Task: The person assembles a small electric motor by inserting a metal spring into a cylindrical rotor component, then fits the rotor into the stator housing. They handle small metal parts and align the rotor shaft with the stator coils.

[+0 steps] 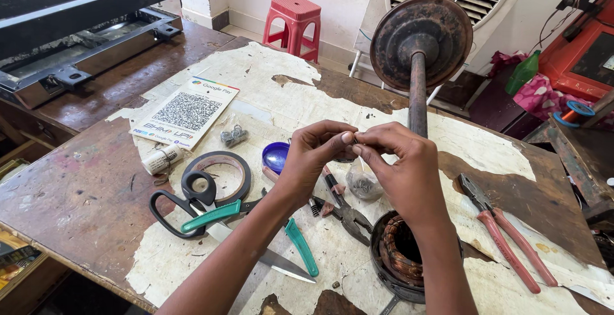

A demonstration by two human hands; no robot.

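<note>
Two hands pinched on one tiny part

Small dark part [350, 141], mostly hidden by fingertips; kind and long axis unreadable. Left hand [311, 156] and right hand [401, 168] meet above the worn table [83, 187], thumbs and forefingers closed together on it. Motor winding [400, 251] lies under the right wrist, partly covered; rusty shaft [417, 94] stands upright behind.

A worn wooden table [83, 181] carries scissors [192, 209], a tape roll [224, 165], red-handled pliers [505, 232] and a printed card [187, 111].
</note>
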